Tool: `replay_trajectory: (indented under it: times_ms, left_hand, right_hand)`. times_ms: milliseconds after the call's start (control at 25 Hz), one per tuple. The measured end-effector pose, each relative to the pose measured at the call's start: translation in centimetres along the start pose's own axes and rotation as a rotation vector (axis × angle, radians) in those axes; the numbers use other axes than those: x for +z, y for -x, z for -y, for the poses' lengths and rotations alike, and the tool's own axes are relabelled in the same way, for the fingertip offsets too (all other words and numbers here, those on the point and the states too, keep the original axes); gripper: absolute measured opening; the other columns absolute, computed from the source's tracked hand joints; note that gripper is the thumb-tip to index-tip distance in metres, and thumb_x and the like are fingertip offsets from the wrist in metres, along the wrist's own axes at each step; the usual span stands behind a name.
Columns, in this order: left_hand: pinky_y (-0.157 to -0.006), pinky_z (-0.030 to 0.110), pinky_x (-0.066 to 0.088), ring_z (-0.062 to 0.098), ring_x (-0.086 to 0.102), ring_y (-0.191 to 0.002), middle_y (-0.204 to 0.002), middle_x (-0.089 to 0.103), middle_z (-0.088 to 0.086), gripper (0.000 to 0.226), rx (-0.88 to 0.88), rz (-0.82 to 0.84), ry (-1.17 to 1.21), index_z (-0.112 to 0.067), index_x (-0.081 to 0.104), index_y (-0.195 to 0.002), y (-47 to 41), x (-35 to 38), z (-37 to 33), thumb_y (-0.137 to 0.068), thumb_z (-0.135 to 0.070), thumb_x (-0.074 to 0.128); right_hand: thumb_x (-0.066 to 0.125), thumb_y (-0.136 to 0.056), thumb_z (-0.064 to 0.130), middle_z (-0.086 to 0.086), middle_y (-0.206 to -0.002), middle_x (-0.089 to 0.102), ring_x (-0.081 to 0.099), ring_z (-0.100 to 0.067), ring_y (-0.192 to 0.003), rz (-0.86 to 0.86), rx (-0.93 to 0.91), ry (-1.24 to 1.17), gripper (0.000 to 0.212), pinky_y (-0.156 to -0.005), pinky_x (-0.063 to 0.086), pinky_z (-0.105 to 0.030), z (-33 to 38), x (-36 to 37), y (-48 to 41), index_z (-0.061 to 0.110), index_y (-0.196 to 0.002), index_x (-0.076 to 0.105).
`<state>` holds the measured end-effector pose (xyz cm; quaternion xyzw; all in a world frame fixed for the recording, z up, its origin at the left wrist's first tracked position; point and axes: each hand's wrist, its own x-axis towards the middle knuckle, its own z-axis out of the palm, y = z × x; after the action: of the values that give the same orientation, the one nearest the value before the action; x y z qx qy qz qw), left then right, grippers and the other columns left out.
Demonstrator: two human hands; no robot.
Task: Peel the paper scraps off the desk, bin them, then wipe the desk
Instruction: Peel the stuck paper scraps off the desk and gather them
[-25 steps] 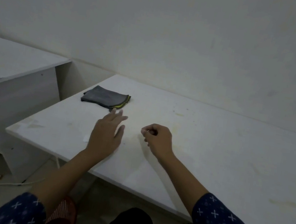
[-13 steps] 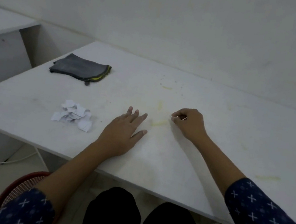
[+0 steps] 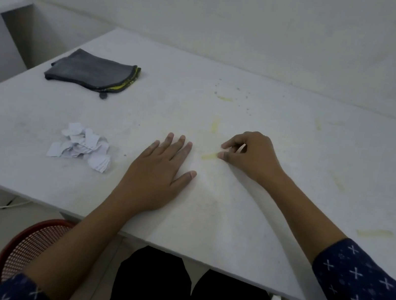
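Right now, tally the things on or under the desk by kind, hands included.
Hands: 2, left hand and right hand
Grey cloth: 1
Pile of paper scraps: 1
Red basket: 1
Total: 5

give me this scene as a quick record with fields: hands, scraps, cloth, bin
left hand: flat on the desk, fingers straight
right hand: fingers curled, thumb tip at a yellowish strip; grip unclear
paper scraps: loose pile left of the left hand
grey cloth: folded, far left of the desk
red bin: below the desk's near edge
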<state>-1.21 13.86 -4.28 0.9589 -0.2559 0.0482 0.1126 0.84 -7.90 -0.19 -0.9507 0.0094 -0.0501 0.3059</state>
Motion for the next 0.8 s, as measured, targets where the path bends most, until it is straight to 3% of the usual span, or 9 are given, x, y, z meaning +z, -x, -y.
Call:
replay_trajectory:
  times_ms: [400, 600, 800]
  left_hand:
    - [-0.117, 0.028, -0.001, 0.012, -0.004, -0.145, -0.158, 0.002, -0.004, 0.08, 0.0, -0.006, -0.001, -0.024, 0.004, -0.149, 0.09, 0.03, -0.04, -0.08, -0.062, -0.003]
    - [-0.117, 0.029, 0.0, 0.012, -0.003, -0.145, -0.158, 0.003, -0.004, 0.08, 0.0, -0.008, 0.005, -0.023, 0.004, -0.149, 0.13, 0.01, 0.01, -0.08, -0.062, -0.002]
    - [-0.117, 0.029, -0.001, 0.013, -0.004, -0.145, -0.158, 0.003, -0.003, 0.081, 0.005, -0.006, 0.0, -0.022, 0.003, -0.149, 0.15, -0.03, 0.02, -0.079, -0.063, -0.003]
  right_hand:
    - [0.079, -0.07, 0.025, 0.001, -0.074, 0.067, 0.053, -0.006, -0.06, 0.048, 0.016, -0.055, 0.012, -0.065, 0.049, -0.029, 0.32, -0.15, -0.28, 0.016, -0.076, 0.073]
    - [0.078, -0.073, 0.022, -0.002, -0.072, 0.066, 0.051, -0.006, -0.056, 0.106, 0.034, -0.055, 0.015, -0.056, 0.042, -0.018, 0.59, -0.36, -0.41, 0.009, -0.077, 0.072]
    - [0.074, -0.077, 0.021, 0.002, -0.071, 0.062, 0.05, -0.004, -0.057, 0.119, 0.026, -0.041, 0.014, -0.053, 0.039, -0.015, 0.64, -0.23, -0.24, 0.007, -0.077, 0.07]
